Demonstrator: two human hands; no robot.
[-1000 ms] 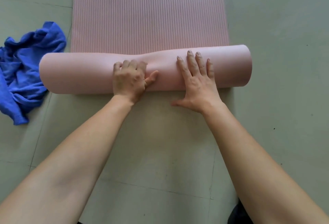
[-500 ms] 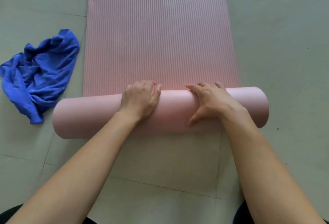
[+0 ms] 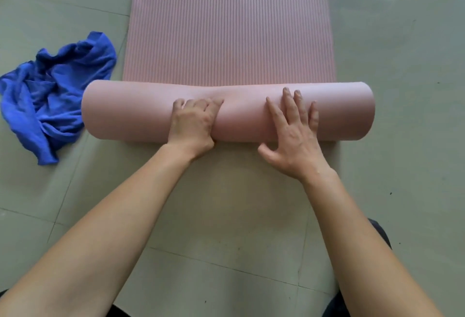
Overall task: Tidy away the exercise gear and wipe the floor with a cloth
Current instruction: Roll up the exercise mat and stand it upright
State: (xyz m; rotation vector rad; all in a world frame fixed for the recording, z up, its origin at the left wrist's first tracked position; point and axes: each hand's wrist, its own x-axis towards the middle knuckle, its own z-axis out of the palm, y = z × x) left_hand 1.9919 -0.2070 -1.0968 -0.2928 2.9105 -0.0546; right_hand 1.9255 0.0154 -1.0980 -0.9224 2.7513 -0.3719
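Note:
A pink ribbed exercise mat (image 3: 229,27) lies flat on the floor and runs away from me. Its near end is wound into a thick roll (image 3: 125,112) lying crosswise. My left hand (image 3: 193,125) presses on the middle of the roll with fingers curled and knuckles up. My right hand (image 3: 294,135) lies flat on the roll's right half, fingers spread, thumb off the near side. A crumpled blue cloth (image 3: 52,90) sits on the floor just left of the roll's left end.
Pale grey-green floor tiles (image 3: 402,90) surround the mat on every side. Dark clothing on my knees (image 3: 380,236) shows at the bottom right and bottom edge.
My hands came off the far top of the roll and reset on its near face: the right hand opened flat, the left stayed curled. The roll sits further along the mat, closer to the cloth.

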